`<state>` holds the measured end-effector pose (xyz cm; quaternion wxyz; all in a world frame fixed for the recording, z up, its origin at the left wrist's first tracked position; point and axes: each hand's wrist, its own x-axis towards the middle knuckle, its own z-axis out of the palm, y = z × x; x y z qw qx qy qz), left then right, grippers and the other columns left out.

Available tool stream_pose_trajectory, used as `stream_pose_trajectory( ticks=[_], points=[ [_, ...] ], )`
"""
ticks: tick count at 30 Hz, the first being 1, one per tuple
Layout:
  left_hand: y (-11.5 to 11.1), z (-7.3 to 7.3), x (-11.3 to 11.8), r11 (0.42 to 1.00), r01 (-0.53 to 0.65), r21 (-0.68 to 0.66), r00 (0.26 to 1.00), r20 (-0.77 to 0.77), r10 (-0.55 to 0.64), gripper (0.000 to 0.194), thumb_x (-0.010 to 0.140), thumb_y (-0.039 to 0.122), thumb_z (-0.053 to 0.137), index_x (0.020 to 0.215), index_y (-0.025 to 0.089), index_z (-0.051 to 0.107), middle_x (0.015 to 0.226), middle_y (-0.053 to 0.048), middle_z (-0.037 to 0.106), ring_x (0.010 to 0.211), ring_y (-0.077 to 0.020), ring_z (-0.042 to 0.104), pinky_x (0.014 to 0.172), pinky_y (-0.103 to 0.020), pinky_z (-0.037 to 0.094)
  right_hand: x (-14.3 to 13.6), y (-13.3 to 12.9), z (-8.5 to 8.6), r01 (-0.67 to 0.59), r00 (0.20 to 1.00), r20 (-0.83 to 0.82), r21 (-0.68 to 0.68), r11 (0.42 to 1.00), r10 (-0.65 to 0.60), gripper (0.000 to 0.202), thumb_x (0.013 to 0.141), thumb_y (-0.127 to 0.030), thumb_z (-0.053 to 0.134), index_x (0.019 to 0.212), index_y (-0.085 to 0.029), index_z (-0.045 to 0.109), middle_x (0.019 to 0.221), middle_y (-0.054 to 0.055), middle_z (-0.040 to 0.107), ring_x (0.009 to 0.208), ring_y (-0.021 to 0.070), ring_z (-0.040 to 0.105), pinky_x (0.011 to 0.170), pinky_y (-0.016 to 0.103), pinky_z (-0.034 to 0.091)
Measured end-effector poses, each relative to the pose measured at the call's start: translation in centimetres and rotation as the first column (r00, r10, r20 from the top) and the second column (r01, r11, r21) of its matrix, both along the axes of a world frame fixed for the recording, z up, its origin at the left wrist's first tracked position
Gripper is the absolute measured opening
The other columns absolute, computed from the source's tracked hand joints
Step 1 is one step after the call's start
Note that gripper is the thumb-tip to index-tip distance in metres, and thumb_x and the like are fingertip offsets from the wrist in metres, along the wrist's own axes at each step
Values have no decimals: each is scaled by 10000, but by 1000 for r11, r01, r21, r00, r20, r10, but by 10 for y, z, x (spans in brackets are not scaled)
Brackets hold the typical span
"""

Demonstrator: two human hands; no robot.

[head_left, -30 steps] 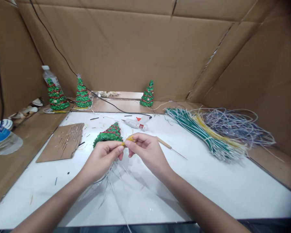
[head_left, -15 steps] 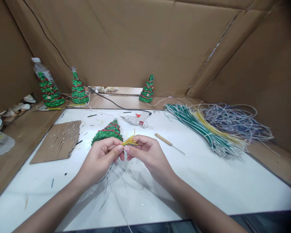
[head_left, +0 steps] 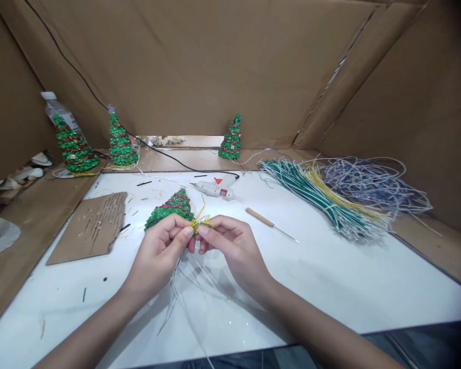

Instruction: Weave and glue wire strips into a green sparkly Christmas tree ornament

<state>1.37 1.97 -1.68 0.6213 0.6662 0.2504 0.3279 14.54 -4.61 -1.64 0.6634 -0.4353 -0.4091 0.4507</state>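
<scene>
Pale wires: thin, whitish strands [head_left: 176, 294] hang from below the hands and spread over the near part of the white, flat-topped desk [head_left: 349, 287].
Left hand: the left hand [head_left: 159, 251] has its fingers drawn narrow, thumb and index pinching the bunch of short, thin yellow strands [head_left: 196, 222].
Right hand: the right hand [head_left: 236, 246] is just beside it, its fingers also closed narrow on the right part of these strands.
Yellow strands, place: in the air over the desk's middle, between the 2 hands, in front of the fallen tree.
Yellow strands, handling: probably very light, thin and springy, apt to splay or slip apart singly; best taken where they gather, at the left thumb.
Yellow strands, direction: the long axis seems to run crosswise, left to right; free tips fan rightward, a few up and away from the person.
Fallen tree: the glittery green cone-shaped tree with red garland [head_left: 172, 206] lies on its side, tip pointing away, base partly hidden by the left hand.
Awl: the wooden-handled metal spike [head_left: 271, 224] lies right of the hands.
Glue gun: the white glue gun [head_left: 217, 189] lies beyond the tree.
Wire bundle: green, white-ended wires [head_left: 303, 187] lie at far right.
</scene>
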Motion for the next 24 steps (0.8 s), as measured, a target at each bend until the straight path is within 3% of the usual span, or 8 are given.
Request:
stream_pose_trajectory(
  ticks=[5,15,24],
  points=[
    [0,2,-1,1000,-11,-4,1000,18,11,186,877,314,523,766,165,521,599,26,552,577,-96,491,556,-215,372,0,0,-2,-6,1000,-24,-14,1000,6,159,790,-275,654,692,-151,658,649,18,650,562,102,577,558,244,481],
    [1,2,-2,998,-21,55,996,-90,26,203,877,333,509,763,166,526,584,20,542,552,-99,456,504,-215,330,-1,-1,-1,11,1000,23,-27,1000,-10,97,744,-208,683,682,-157,628,568,-15,627,526,92,576,551,223,477],
    [-1,3,-1,995,19,93,996,-89,-10,156,877,285,511,828,154,580,642,11,565,612,-108,513,576,-218,392,-3,2,-4,81,995,67,-16,997,-80,119,761,-217,647,663,-167,600,542,-29,609,504,91,568,521,221,478]
  ],
)
